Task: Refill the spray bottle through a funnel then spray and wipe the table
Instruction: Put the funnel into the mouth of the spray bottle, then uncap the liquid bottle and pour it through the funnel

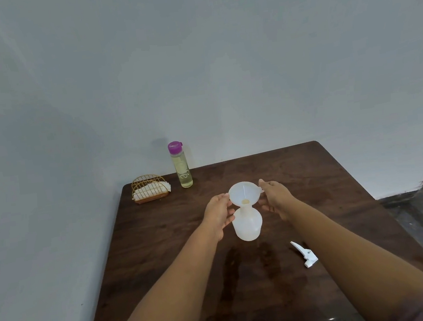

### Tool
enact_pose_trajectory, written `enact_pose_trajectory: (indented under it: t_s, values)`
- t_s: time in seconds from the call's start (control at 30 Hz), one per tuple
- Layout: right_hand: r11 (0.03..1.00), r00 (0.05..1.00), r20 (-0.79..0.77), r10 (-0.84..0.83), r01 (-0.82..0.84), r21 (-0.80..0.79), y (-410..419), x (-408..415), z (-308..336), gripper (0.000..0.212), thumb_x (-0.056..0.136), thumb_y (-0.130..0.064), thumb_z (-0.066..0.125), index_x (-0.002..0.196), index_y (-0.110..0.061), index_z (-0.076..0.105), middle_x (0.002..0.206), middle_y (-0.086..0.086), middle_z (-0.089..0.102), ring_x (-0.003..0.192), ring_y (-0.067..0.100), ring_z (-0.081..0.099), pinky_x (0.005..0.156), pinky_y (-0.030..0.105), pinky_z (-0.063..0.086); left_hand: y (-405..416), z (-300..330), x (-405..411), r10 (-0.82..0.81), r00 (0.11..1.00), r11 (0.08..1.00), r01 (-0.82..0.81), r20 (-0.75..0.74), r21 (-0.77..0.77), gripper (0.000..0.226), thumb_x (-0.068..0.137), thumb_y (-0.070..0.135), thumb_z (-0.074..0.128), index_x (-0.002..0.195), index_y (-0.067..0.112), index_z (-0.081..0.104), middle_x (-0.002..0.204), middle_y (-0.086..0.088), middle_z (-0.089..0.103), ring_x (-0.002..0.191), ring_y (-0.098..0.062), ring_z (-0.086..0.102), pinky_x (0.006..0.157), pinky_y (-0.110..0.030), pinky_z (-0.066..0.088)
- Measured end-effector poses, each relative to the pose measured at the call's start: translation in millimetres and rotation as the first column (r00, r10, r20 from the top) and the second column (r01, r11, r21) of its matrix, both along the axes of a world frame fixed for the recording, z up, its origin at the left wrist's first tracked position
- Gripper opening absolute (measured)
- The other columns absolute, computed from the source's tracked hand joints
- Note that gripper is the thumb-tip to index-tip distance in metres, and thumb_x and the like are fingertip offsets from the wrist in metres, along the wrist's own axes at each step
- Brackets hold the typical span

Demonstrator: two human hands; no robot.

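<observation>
A white funnel (245, 194) sits in the neck of the translucent spray bottle (247, 223), upright mid-worktop (312, 175). The left hand (219, 215) and right hand (275, 197) flank the funnel, fingertips seemingly pinching its rim in a light grip. The trigger sprayer head (305, 254) lies apart, near the right forearm.

gold wire napkin holder (149, 188), grey wall (193, 56)

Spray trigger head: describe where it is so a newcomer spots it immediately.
On the dark wooden table, look at the near right part, beside the person's right forearm. The spray trigger head lies there on its side, apart from the bottle: small, white, opaque and angular.
</observation>
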State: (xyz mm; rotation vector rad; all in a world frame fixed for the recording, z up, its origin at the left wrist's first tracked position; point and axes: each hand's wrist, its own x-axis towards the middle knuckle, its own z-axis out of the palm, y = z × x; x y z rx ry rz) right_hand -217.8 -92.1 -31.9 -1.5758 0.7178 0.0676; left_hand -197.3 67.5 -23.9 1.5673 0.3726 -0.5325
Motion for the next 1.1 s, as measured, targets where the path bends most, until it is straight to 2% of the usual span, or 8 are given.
enact_pose_trajectory:
  t_s: [0.2, 0.3, 0.37, 0.47, 0.53, 0.77, 0.93, 1.1]
  values:
    - [1.0, 1.0, 0.015, 0.024, -0.024, -0.02, -0.8, -3.3, 2.8, 0.039, 0.099, -0.041, 0.044, 0.125, -0.013, 0.05, 0.11, 0.007, 0.06, 0.094, 0.019, 0.06, 0.082, 0.032, 0.053, 3.1, 4.5, -2.4, 0.018, 1.0, 1.0, -0.018, 0.025, 0.016, 0.029, 0.1, 0.027, 0.05, 0.127, 0.018, 0.053, 0.12, -0.004, 0.061, 0.105, -0.019, 0.06, 0.091, -0.034, 0.054]
    - [0.996, 0.999, 0.018, 0.044, -0.042, -0.074, -2.5, -4.8, 3.5, 0.041, 0.099, -0.041, 0.043, 0.127, -0.012, 0.049, 0.11, 0.006, 0.061, 0.098, 0.02, 0.059, 0.089, 0.036, 0.053, 4.0, 7.3, -3.7, 0.024, 0.999, 0.999, -0.025, 0.043, 0.025, 0.035, 0.1, 0.028, 0.051, 0.133, 0.018, 0.051, 0.127, -0.005, 0.059, 0.112, -0.02, 0.058, 0.096, -0.036, 0.053]
    - [0.974, 0.996, 0.014, 0.091, -0.086, -0.208, -5.4, -5.4, 2.5, 0.046, 0.098, -0.046, 0.041, 0.127, -0.012, 0.049, 0.111, 0.003, 0.061, 0.106, 0.022, 0.057, 0.095, 0.039, 0.049, 4.9, 7.7, -3.7, 0.034, 0.997, 0.999, -0.036, 0.062, 0.039, 0.039, 0.099, 0.028, 0.052, 0.137, 0.018, 0.048, 0.133, -0.005, 0.055, 0.117, -0.021, 0.055, 0.098, -0.036, 0.051]
    - [0.832, 0.983, -0.016, 0.181, -0.161, -0.53, -10.0, -3.7, 2.6, 0.05, 0.097, -0.053, 0.038, 0.127, -0.014, 0.05, 0.122, 0.005, 0.058, 0.118, 0.028, 0.049, 0.098, 0.039, 0.039, 6.4, 8.8, -0.7, 0.046, 0.988, 0.994, -0.059, 0.148, 0.091, 0.043, 0.099, 0.03, 0.052, 0.141, 0.022, 0.044, 0.143, -0.002, 0.048, 0.126, -0.022, 0.05, 0.103, -0.038, 0.048]
    - [0.784, 0.982, -0.022, 0.19, -0.165, -0.599, -10.4, 2.1, 6.1, 0.051, 0.096, -0.055, 0.038, 0.126, -0.016, 0.051, 0.122, 0.007, 0.058, 0.12, 0.031, 0.045, 0.097, 0.041, 0.036, 9.2, 12.8, 3.7, 0.043, 0.979, 0.988, -0.07, 0.197, 0.134, 0.045, 0.098, 0.033, 0.053, 0.141, 0.026, 0.042, 0.145, -0.001, 0.046, 0.13, -0.024, 0.047, 0.107, -0.043, 0.044]
    - [0.671, 0.949, -0.002, 0.315, -0.225, -0.707, -2.8, 47.0, 40.9, 0.048, 0.096, -0.047, 0.043, 0.125, -0.011, 0.052, 0.121, 0.015, 0.057, 0.117, 0.033, 0.049, 0.104, 0.043, 0.035, 42.5, 33.1, 34.0, 0.082, 0.957, 0.98, -0.128, 0.28, 0.153, 0.046, 0.098, 0.037, 0.051, 0.142, 0.024, 0.042, 0.139, -0.002, 0.05, 0.125, -0.023, 0.049, 0.108, -0.044, 0.042]
    - [0.693, 0.918, 0.029, 0.395, -0.278, -0.665, 21.3, 91.3, 57.0, 0.046, 0.093, -0.04, 0.053, 0.129, -0.012, 0.047, 0.123, 0.015, 0.056, 0.115, 0.031, 0.054, 0.099, 0.039, 0.04, 76.0, 35.6, 69.3, 0.12, 0.947, 0.97, -0.175, 0.299, 0.166, 0.045, 0.099, 0.039, 0.049, 0.14, 0.021, 0.043, 0.126, -0.001, 0.051, 0.116, -0.022, 0.052, 0.105, -0.044, 0.045]
    - [0.69, 0.875, 0.016, 0.484, -0.37, -0.622, 69.6, 140.8, 62.2, 0.054, 0.091, -0.035, 0.059, 0.136, -0.015, 0.038, 0.134, 0.014, 0.049, 0.117, 0.029, 0.053, 0.093, 0.033, 0.042, 101.3, 29.7, 110.9, 0.069, 0.956, 0.948, -0.152, 0.286, 0.279, 0.047, 0.1, 0.043, 0.043, 0.141, 0.021, 0.042, 0.14, -0.004, 0.05, 0.126, -0.027, 0.049, 0.108, -0.044, 0.042]
